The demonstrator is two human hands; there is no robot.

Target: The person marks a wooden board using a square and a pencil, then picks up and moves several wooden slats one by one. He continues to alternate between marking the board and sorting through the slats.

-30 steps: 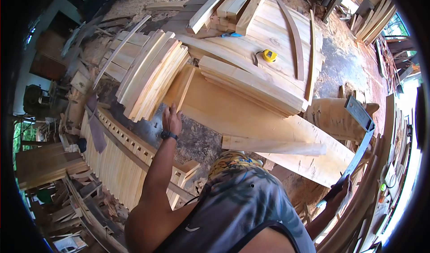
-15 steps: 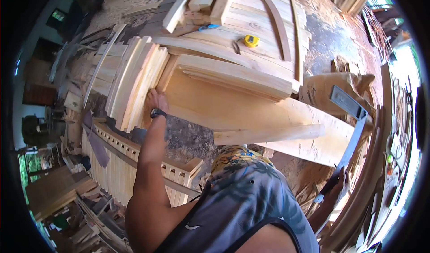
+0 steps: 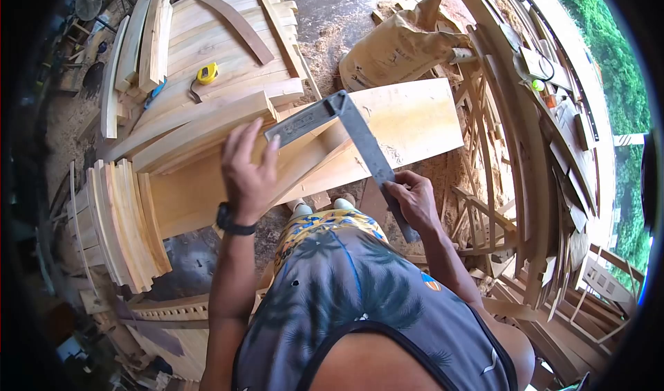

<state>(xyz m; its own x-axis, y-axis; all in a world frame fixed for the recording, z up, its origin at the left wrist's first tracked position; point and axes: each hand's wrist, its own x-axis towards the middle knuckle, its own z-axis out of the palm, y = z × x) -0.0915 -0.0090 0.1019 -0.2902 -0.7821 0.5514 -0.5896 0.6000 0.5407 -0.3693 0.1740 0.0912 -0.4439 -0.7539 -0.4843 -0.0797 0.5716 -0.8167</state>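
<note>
A metal try square (image 3: 368, 147) is held up in front of me, its thick stock reaching left and its blade slanting down to the right. My right hand (image 3: 413, 198) pinches the lower part of the blade. My left hand (image 3: 250, 173), with a black watch at the wrist, is raised with fingers spread, the fingertips right at the free end of the stock. Beneath both hands lies a wide wooden board (image 3: 408, 124) with a narrower wooden piece on it. A row of curved wooden slats (image 3: 126, 221) stands at the board's left end.
A yellow tape measure (image 3: 207, 73) rests on a planked surface (image 3: 187, 41) beyond the board. Wooden blocks (image 3: 149, 41) and a curved strip (image 3: 232, 24) lie there too. A full sack (image 3: 391, 52) stands behind the board; long timber (image 3: 515, 128) is stacked along the right.
My left hand has left the slats and come up beside the try square. The square has swung in front of me in my right hand, and my view has turned right.
</note>
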